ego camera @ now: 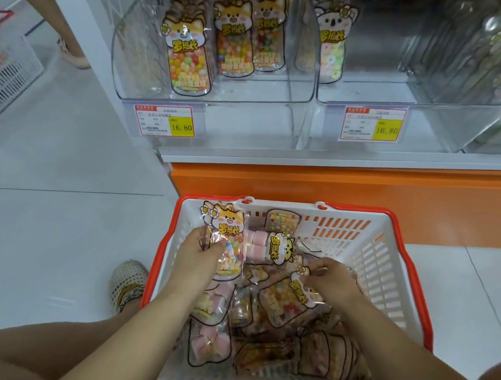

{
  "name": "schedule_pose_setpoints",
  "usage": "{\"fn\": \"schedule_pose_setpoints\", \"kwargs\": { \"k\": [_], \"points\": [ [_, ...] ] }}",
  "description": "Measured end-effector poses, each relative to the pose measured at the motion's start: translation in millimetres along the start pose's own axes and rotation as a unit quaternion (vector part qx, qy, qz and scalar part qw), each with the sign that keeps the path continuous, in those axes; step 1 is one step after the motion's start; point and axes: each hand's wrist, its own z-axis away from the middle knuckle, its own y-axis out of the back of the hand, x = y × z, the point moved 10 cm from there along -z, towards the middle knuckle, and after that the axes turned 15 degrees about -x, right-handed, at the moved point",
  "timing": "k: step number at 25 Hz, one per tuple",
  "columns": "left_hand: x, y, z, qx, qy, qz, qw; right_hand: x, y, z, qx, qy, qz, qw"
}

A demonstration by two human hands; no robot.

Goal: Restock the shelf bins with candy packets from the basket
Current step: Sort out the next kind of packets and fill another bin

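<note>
A white basket with a red rim point(389, 264) sits on the floor below me, full of candy packets. My left hand point(197, 255) grips a jelly-bean packet point(228, 233) with a cartoon cat label, lifted upright at the basket's left side. My right hand point(330, 281) pinches the top of a second jelly-bean packet point(285, 306) lying on the pile. Above, the left clear shelf bin point(130, 86) holds several matching jelly-bean packets point(188, 58). The bin to its right point(374, 100) holds a koala-label packet point(333, 44) of ring candies.
Pink marshmallow packets point(208, 343) and brown packets point(334, 357) fill the basket's near end. Price tags point(165, 120) hang under the bins, above an orange shelf base point(335, 188). Another white basket point(6, 71) and a person's foot point(72, 53) are at far left. My shoe point(127, 282) is beside the basket.
</note>
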Motion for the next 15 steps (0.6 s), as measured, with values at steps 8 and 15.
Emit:
{"fn": "schedule_pose_setpoints", "kwargs": {
  "k": [8, 15],
  "points": [
    [33, -35, 12, -0.082, -0.047, -0.056, 0.994, -97, 72, 83, 0.017, 0.108, 0.215, 0.97],
    [45, -94, 34, -0.25, 0.007, 0.161, 0.955, -181, 56, 139, -0.11, 0.191, 0.133, 0.966]
  ]
}}
